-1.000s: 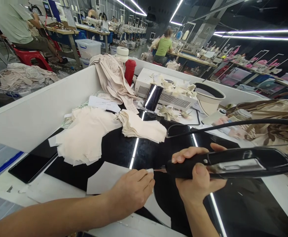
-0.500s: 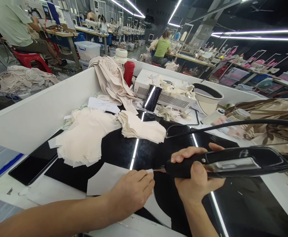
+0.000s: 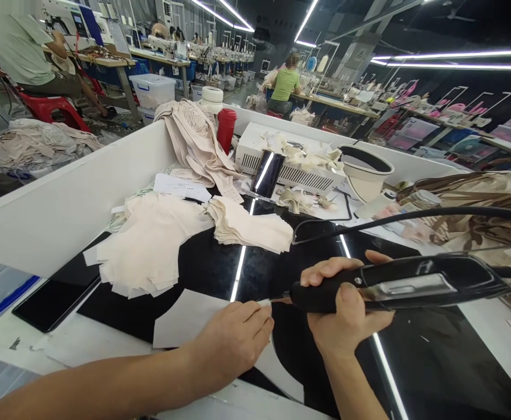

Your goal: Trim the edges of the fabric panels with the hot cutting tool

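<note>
— Glossy black table point(image 3: 434, 373), what lies on it?
— Near edge: a flat pale grey fabric piece point(image 3: 185, 318), pressed down by the left hand point(image 3: 233, 341), fingers flat.
— And the right hand point(image 3: 347, 318)?
— Closed around a long smooth black plastic cutting tool point(image 3: 404, 283), tip touching the fabric's right corner. Cream fabric stacks point(image 3: 150, 245) lie far left.

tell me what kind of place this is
Most likely a garment factory floor: stacks of cut beige fabric pieces on the worktable, rows of sewing stations behind, and the right hand gripping a corded black handheld tool.
</note>
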